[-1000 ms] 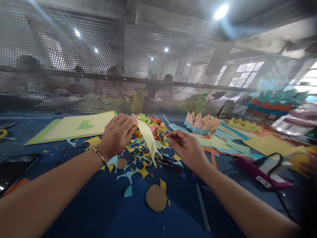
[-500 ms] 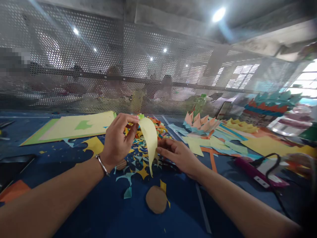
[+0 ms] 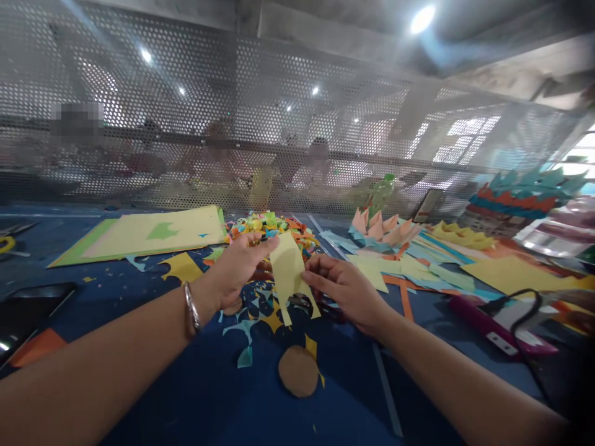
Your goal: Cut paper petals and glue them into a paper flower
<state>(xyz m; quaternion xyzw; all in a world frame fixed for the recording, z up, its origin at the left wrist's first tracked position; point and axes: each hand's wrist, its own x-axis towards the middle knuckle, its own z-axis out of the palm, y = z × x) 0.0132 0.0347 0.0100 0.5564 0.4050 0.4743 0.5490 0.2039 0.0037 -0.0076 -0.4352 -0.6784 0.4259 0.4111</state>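
Observation:
A piece of pale yellow paper (image 3: 287,266) with a cut-out lower edge hangs upright between my hands, two narrow points facing down. My left hand (image 3: 239,266), with a silver bangle at the wrist, pinches its upper left edge. At the right edge, the fingers and thumb of my right hand (image 3: 341,285) close on the same paper. Something dark lies under the right hand, too hidden to name. Behind and below are colourful paper scraps (image 3: 267,220) in a heap. Nearer me lies a round brown cardboard disc (image 3: 298,371).
Stacked paper sheets (image 3: 153,232) lie at the left, with a black phone (image 3: 37,310) closer. At right are a peach paper crown (image 3: 381,230), a purple power strip (image 3: 499,325) with a cable, and yellow sheets (image 3: 515,275). A perforated metal screen (image 3: 288,130) stands behind the table.
The yellow paper has turned from a curled, narrow strip to facing me more flatly, showing its two points. My left hand has rolled and lowered slightly. The view has shifted a little left.

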